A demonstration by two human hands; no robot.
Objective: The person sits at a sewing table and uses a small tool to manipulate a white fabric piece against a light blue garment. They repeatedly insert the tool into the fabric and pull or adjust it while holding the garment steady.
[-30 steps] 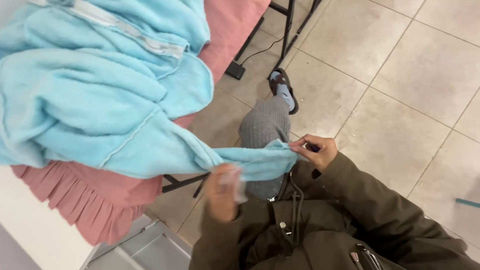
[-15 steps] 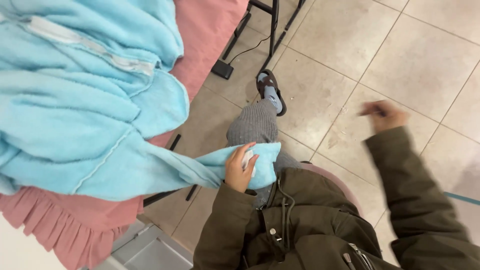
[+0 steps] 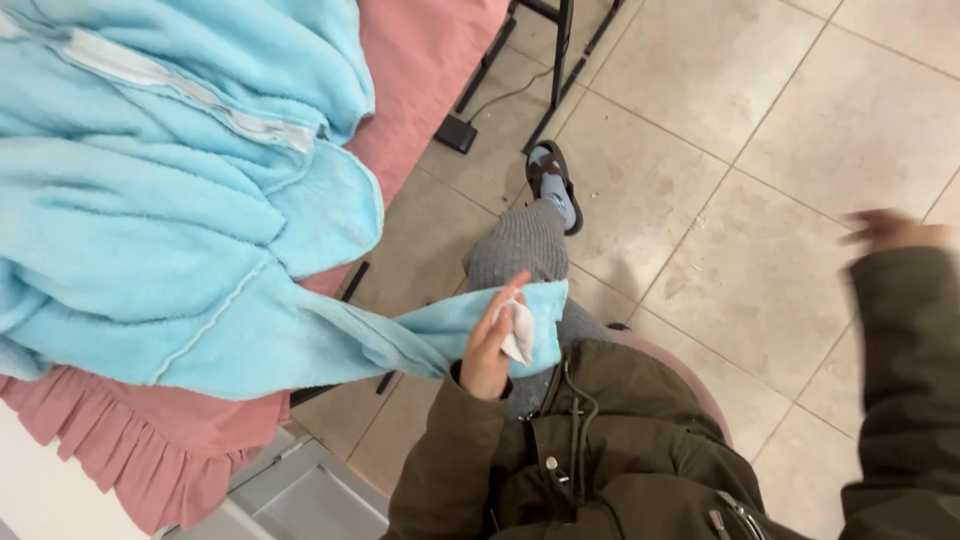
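Nearest the camera, the person's dark olive padded jacket [image 3: 620, 450] fills the lower frame, its drawstrings hanging down the front. Just above it the left hand [image 3: 490, 345] grips the end of a light blue fleece garment [image 3: 180, 250], fingers closed over the cloth together with a small white scrap [image 3: 518, 335] pressed against it; what that scrap is cannot be told. The strip of fleece runs from this hand up and left to the main heap, which lies bunched on a pink ruffled cover [image 3: 130, 460] over the worktop.

A second ago both hands met at this end of the fleece. Now only the left holds it, so the cloth hangs from one grip alone.

The right hand [image 3: 890, 230] has swung well away to the right, over the beige floor tiles [image 3: 720, 120], and it is too blurred to tell whether its grip is wide or narrow; it seems to hold nothing.

Farther off, a grey knitted trouser leg [image 3: 515, 250] ends in a blue sock and dark sandal [image 3: 552, 180] beside black metal frame legs [image 3: 560, 50].
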